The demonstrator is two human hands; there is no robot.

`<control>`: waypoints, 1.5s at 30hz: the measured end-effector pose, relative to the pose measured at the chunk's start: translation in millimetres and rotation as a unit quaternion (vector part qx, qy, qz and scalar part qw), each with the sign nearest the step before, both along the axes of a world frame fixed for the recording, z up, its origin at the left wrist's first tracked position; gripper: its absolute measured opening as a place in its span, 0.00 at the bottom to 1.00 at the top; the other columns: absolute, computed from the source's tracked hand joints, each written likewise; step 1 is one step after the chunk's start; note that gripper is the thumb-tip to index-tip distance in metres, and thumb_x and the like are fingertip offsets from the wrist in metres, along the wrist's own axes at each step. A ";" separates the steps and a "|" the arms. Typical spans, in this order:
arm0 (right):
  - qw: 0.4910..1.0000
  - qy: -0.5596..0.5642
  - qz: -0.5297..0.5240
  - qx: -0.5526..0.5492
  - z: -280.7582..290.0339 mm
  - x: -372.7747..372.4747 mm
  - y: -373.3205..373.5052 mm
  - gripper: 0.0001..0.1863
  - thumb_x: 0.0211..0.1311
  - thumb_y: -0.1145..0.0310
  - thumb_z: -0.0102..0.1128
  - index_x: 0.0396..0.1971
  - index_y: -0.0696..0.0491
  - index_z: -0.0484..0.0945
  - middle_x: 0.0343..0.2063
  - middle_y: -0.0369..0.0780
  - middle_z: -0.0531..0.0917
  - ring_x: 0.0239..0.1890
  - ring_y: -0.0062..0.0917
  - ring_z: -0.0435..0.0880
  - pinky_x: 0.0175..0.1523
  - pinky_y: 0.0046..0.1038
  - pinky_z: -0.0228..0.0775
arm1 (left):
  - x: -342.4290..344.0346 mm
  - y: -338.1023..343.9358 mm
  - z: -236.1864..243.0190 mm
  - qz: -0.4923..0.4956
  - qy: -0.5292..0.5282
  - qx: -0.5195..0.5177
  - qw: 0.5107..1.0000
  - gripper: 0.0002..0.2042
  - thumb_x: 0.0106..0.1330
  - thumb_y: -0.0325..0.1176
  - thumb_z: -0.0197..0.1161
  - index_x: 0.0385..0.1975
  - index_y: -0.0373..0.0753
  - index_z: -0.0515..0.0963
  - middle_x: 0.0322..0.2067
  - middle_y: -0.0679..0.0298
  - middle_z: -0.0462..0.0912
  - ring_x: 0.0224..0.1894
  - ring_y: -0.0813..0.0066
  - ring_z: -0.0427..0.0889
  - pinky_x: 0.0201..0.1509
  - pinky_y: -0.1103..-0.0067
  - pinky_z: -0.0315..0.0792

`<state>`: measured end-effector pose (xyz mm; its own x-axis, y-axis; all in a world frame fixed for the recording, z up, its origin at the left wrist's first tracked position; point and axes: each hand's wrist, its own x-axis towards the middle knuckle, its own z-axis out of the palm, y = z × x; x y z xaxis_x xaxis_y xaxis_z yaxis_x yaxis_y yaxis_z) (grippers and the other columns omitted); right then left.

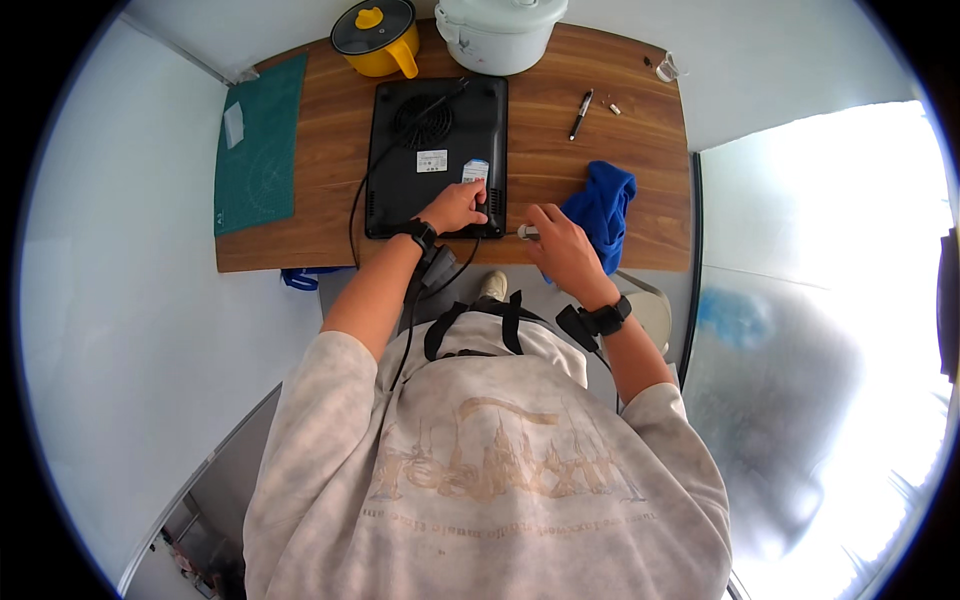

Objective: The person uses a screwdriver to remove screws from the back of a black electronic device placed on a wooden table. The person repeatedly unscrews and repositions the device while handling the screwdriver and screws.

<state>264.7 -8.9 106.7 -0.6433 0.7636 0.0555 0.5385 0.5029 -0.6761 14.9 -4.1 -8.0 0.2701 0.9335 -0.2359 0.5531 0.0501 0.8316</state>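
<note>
A black induction cooker (405, 180) lies upside down on the table, its round fan vent and labels facing up. My left hand (455, 208) rests on its near right part, thumb and index finger apart, touching the underside. Just right of the cooker's near right corner, my right hand (563, 245) is closed round a small screwdriver (528, 232) with a pale handle. Its thin shaft points left toward the cooker's edge; whether the tip touches is too small to tell. The rest of the handle is hidden in my fingers. A blue cloth (607, 205) lies beside my right hand.
At the table's (330, 200) back stand a yellow pot (378, 60) with a dark lid and a white lidded pot (500, 40). A green cutting mat (262, 160) covers the left end. A pen (580, 115) and a small glass (668, 68) are at the right.
</note>
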 end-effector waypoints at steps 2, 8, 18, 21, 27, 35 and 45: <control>0.998 -0.010 -0.047 -0.038 1.9 7.0 -4.4 0.14 0.52 0.74 0.63 0.38 0.56 0.69 0.35 0.49 0.78 0.39 0.46 0.81 0.42 0.45 0.73 | 0.5 -0.2 1.8 -0.001 0.014 -0.004 1.000 0.18 0.51 0.27 0.75 0.32 0.37 0.69 0.26 0.58 0.77 0.29 0.65 0.79 0.34 0.71 0.72; 0.980 -0.051 -0.174 -0.078 -30.9 39.9 -18.9 0.14 0.52 0.65 0.67 0.32 0.54 0.71 0.22 0.47 0.82 0.27 0.44 0.83 0.34 0.37 0.73 | 4.7 0.1 10.1 -0.001 0.040 0.001 0.999 0.17 0.52 0.27 0.73 0.33 0.37 0.68 0.26 0.57 0.77 0.30 0.63 0.80 0.35 0.69 0.72; 0.945 0.026 -0.278 -0.171 -66.8 57.3 -38.4 0.14 0.52 0.63 0.66 0.31 0.55 0.71 0.19 0.47 0.79 0.24 0.44 0.81 0.32 0.38 0.71 | 11.6 -8.7 15.5 -0.019 0.121 0.064 0.990 0.14 0.57 0.28 0.68 0.38 0.37 0.69 0.37 0.53 0.77 0.41 0.52 0.79 0.42 0.64 0.74; 0.936 0.047 -0.294 -0.186 -76.6 58.2 -40.7 0.14 0.53 0.64 0.65 0.32 0.54 0.71 0.20 0.47 0.79 0.24 0.44 0.81 0.32 0.37 0.71 | 16.5 -16.1 16.0 -0.045 0.167 0.133 0.976 0.14 0.60 0.28 0.66 0.44 0.38 0.71 0.38 0.54 0.76 0.42 0.53 0.79 0.43 0.64 0.75; 0.935 0.066 -0.302 -0.175 -84.3 64.6 -41.3 0.14 0.54 0.64 0.65 0.32 0.55 0.71 0.22 0.47 0.79 0.25 0.44 0.80 0.33 0.36 0.71 | 34.0 -19.5 20.9 -0.094 0.216 0.167 0.957 0.13 0.60 0.23 0.65 0.45 0.38 0.74 0.36 0.56 0.72 0.41 0.54 0.78 0.43 0.64 0.75; 0.935 0.086 -0.297 -0.175 -96.6 64.6 -44.1 0.13 0.57 0.64 0.65 0.30 0.55 0.70 0.19 0.40 0.76 0.20 0.25 0.76 0.29 0.28 0.69 | 38.8 -10.2 21.7 -0.102 0.158 0.090 0.978 0.13 0.56 0.19 0.67 0.38 0.40 0.74 0.36 0.58 0.71 0.39 0.55 0.77 0.41 0.64 0.72; 0.943 0.057 -0.243 -0.221 -92.3 68.6 -45.9 0.13 0.58 0.64 0.65 0.36 0.54 0.74 0.26 0.48 0.83 0.30 0.46 0.83 0.36 0.37 0.73 | 39.8 -5.7 13.3 -0.093 0.157 0.033 0.983 0.12 0.56 0.20 0.68 0.37 0.41 0.74 0.35 0.59 0.72 0.40 0.57 0.77 0.42 0.64 0.72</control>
<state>333.4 -54.8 14.3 -0.2196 0.9317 -0.2892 0.5441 -0.1291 -0.8290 54.7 -9.9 5.4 0.3618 0.8907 -0.2753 0.7774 -0.1252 0.6164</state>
